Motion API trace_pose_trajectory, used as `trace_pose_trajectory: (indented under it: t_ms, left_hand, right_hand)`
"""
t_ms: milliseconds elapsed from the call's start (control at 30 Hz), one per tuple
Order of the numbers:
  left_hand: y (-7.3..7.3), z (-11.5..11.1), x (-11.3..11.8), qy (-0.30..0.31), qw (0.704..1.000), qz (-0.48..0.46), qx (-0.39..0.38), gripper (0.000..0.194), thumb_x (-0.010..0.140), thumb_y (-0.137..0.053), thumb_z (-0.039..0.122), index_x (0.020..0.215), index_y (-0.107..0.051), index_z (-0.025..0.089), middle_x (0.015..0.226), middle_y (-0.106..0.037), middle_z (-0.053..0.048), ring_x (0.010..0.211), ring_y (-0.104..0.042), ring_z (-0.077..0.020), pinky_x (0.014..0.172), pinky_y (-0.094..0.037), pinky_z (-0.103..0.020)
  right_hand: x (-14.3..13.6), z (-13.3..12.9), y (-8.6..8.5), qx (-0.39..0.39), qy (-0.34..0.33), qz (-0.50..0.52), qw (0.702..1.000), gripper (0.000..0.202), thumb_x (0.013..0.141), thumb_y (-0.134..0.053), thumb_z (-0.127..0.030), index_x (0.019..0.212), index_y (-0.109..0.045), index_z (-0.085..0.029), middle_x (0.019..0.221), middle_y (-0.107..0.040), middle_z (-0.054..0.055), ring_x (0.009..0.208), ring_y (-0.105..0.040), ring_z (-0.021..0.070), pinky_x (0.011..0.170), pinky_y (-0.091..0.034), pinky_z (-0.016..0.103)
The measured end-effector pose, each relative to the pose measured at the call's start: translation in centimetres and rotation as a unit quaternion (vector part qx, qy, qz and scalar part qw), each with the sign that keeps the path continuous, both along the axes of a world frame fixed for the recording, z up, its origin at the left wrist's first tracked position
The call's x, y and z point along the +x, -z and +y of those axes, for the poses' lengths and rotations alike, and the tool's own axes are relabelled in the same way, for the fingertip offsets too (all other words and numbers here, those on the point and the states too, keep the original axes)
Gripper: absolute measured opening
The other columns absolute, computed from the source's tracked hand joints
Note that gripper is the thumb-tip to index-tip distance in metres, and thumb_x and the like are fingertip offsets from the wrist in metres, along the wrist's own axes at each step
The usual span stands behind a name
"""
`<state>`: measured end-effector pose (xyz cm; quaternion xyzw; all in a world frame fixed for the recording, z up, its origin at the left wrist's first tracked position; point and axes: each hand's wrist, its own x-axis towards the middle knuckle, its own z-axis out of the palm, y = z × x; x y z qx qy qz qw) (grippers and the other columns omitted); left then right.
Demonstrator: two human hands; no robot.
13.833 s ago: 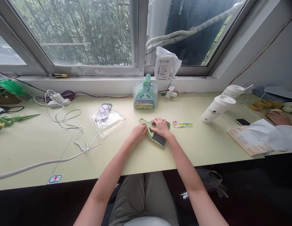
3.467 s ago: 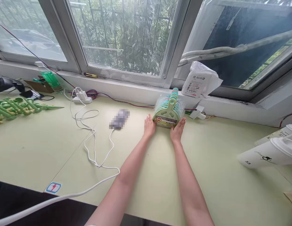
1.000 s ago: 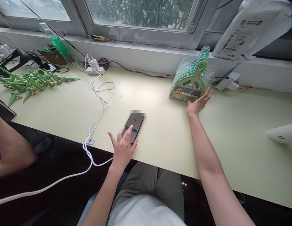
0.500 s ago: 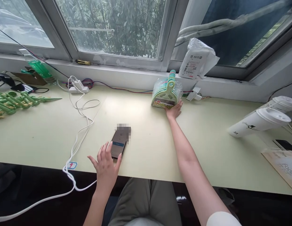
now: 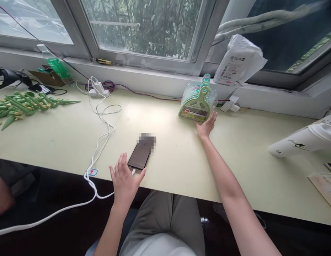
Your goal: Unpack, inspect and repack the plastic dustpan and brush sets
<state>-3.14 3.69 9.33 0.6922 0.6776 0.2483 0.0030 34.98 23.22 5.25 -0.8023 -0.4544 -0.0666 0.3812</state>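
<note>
A phone (image 5: 140,156) lies face up on the pale table (image 5: 165,167), a white plug at its lower end. My left hand (image 5: 125,181) is at that lower end with its fingers and thumb spread; it holds nothing. Farther off, by the windowsill, a stack of small dustpan-and-brush sets (image 5: 196,105) stands upright in clear wrapping, the front one green with a printed label. My right hand (image 5: 207,126) rests against the stack's lower right side, fingers stretched along it and thumb at its front. Part of those fingers is hard to make out.
White cables (image 5: 101,137) run from a power strip (image 5: 98,93) over the table's front edge. Green artificial stems (image 5: 29,103) lie left. White cups (image 5: 301,142) lie at right, and a white plastic package (image 5: 238,62) leans on the window. Someone's bare limb (image 5: 2,195) shows lower left.
The view has shifted, so most things sit farther right. The phone's screen has lost its blue bar and looks darker. The plug now shows below the phone. Both hands keep nearly the same places.
</note>
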Motion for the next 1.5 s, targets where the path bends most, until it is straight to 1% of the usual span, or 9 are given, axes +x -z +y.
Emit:
trace_pose_trajectory:
  t_ms: [133,267,367,500,600,733,967,1267,1500]
  left_hand:
    - [0.3,0.3,-0.3,0.001,0.999,0.023,-0.046,0.103,0.071,-0.054,0.067,0.147,-0.012,0.013,0.137,-0.044,-0.020,0.123,-0.044,-0.0343,0.108,-0.022,-0.056]
    - [0.7,0.8,0.0,0.009,0.998,0.024,-0.063,0.095,0.075,-0.054,0.061,0.147,-0.015,0.014,0.126,-0.054,-0.018,0.117,-0.049,-0.0326,0.106,-0.026,-0.054]
    - [0.7,0.8,0.4,0.005,0.998,0.019,-0.053,0.086,0.078,-0.053,0.057,0.146,-0.020,0.014,0.121,-0.057,-0.016,0.114,-0.050,-0.0312,0.105,-0.030,-0.052]
    - [0.5,-0.2,0.6,0.002,0.999,0.028,-0.045,0.083,0.079,-0.053,0.057,0.144,-0.024,0.013,0.117,-0.059,-0.015,0.112,-0.051,-0.0300,0.104,-0.031,-0.050]
    - [0.2,-1.9,0.4,0.006,0.998,0.044,-0.042,0.082,0.079,-0.052,0.058,0.142,-0.027,0.011,0.118,-0.059,-0.016,0.112,-0.052,-0.0297,0.104,-0.031,-0.050]
    - [0.4,-4.6,0.2,0.009,0.998,0.065,-0.025,0.080,0.080,-0.051,0.059,0.140,-0.032,0.010,0.121,-0.057,-0.018,0.111,-0.052,-0.0293,0.104,-0.031,-0.049]
    - [0.9,-6.6,0.5,0.013,0.997,0.071,-0.013,0.079,0.080,-0.051,0.059,0.139,-0.033,0.010,0.122,-0.057,-0.018,0.107,-0.053,-0.0297,0.100,-0.033,-0.049]
    - [1.0,-6.4,0.6,0.010,0.997,0.075,-0.020,0.081,0.078,-0.051,0.062,0.137,-0.036,0.009,0.119,-0.057,-0.019,0.108,-0.053,-0.0298,0.099,-0.034,-0.048]
    - [1.0,-6.4,0.6,0.008,0.996,0.082,-0.026,0.082,0.078,-0.049,0.064,0.137,-0.037,0.009,0.118,-0.057,-0.019,0.108,-0.052,-0.0303,0.098,-0.034,-0.048]
  right_hand:
    - [-0.6,-1.9,-0.1,-0.002,-0.034,-0.048,0.998,0.094,0.077,-0.057,-0.036,0.144,0.007,-0.023,0.153,0.000,0.017,0.141,-0.006,0.0294,0.104,-0.018,0.065]
    - [-2.5,-4.0,-0.7,-0.012,-0.093,-0.089,0.992,0.082,0.079,-0.053,-0.028,0.144,-0.003,-0.026,0.154,-0.002,0.012,0.142,-0.003,0.0277,0.106,-0.014,0.064]
    - [-5.4,-5.8,-1.2,-0.016,-0.148,-0.086,0.985,0.074,0.080,-0.048,-0.024,0.143,-0.011,-0.026,0.153,-0.006,0.010,0.141,-0.007,0.0282,0.106,-0.016,0.062]
    - [-10.8,-8.7,-1.9,-0.012,-0.290,-0.031,0.956,0.061,0.081,-0.044,-0.019,0.139,-0.026,-0.026,0.148,-0.023,0.010,0.135,-0.026,0.0280,0.106,-0.028,0.055]
    - [-14.5,-11.0,-2.3,-0.006,-0.402,0.052,0.914,0.052,0.084,-0.040,-0.014,0.134,-0.036,-0.027,0.133,-0.040,0.011,0.112,-0.051,0.0232,0.097,-0.041,0.046]
    - [-17.5,-13.3,-2.5,-0.009,-0.471,0.102,0.876,0.050,0.085,-0.033,-0.007,0.128,-0.043,-0.029,0.116,-0.045,0.008,0.090,-0.056,0.0168,0.084,-0.049,0.037]
    - [-18.5,-14.6,-2.3,-0.014,-0.529,0.016,0.848,0.070,0.076,-0.024,0.007,0.132,-0.038,-0.033,0.116,-0.042,0.008,0.102,-0.050,0.0182,0.083,-0.049,0.038]
    - [-17.8,-14.2,-2.0,-0.016,-0.522,-0.014,0.853,0.071,0.074,-0.026,0.008,0.133,-0.037,-0.030,0.114,-0.041,0.009,0.099,-0.050,0.0178,0.078,-0.049,0.034]
    - [-18.0,-14.2,-2.2,-0.032,-0.552,-0.035,0.833,0.065,0.078,-0.025,0.008,0.129,-0.043,-0.028,0.119,-0.041,0.010,0.101,-0.049,0.0180,0.081,-0.047,0.035]
